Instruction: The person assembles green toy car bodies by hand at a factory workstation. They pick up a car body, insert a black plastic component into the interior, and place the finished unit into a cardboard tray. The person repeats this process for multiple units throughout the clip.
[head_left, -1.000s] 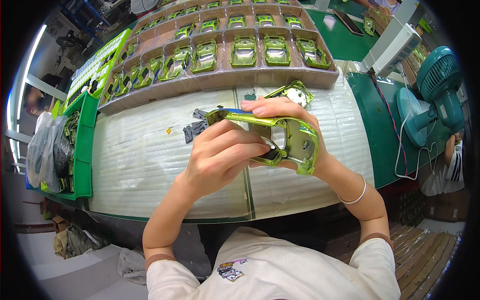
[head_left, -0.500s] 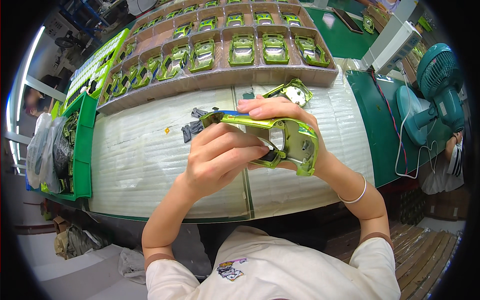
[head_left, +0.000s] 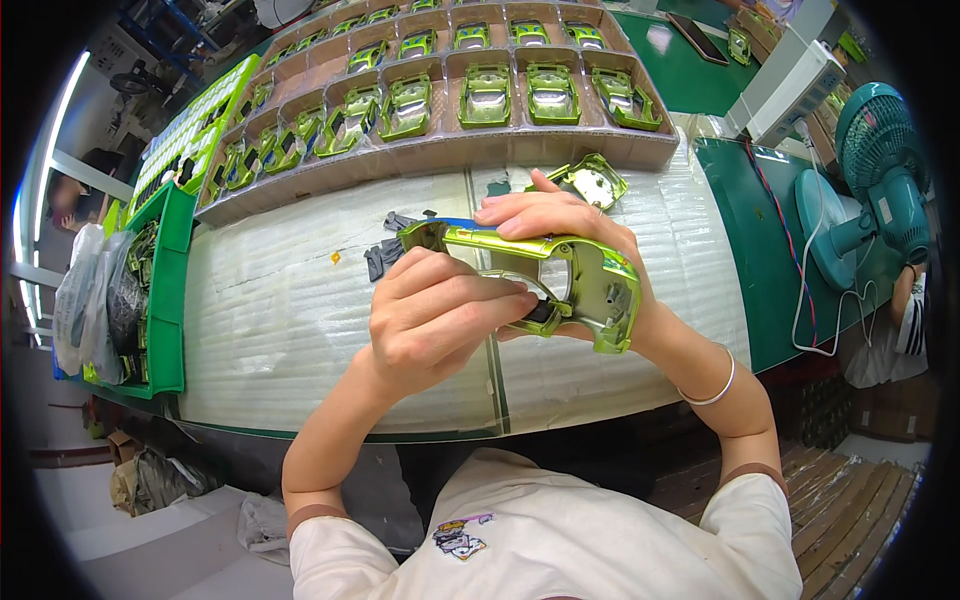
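Green toy-car body shell (head_left: 560,270) sits upside down in mid-frame, held above the pale ribbed surface (head_left: 290,330) with its hollow inside facing the camera. The right hand (head_left: 570,225) cradles it from behind, fingers laid along the far side of the shell and wrapped around its right end, so that hand is closed on the shell. The left hand (head_left: 435,315) is curled, its fingertips (head_left: 515,300) pinching a small dark part (head_left: 540,312) pressed against the inner rim of the shell, near the window opening.

Compared with the views from a second and half a second ago, the shell has hardly shifted: it hangs over the same spot of the surface and the right hand's hold looks the same. The left-hand fingers have stayed bunched at the same place inside the shell. My reading is that the fitting of the dark part is still under way; whether it is seated I cannot tell.

Just left of the shell, a few dark grey plastic pieces (head_left: 385,255) lie on the surface. Behind the right hand rests another green shell piece (head_left: 592,180). Across the upper frame runs a brown tray (head_left: 600,150) of compartments, each holding a green car body. A teal fan (head_left: 880,170) stands at the right edge.
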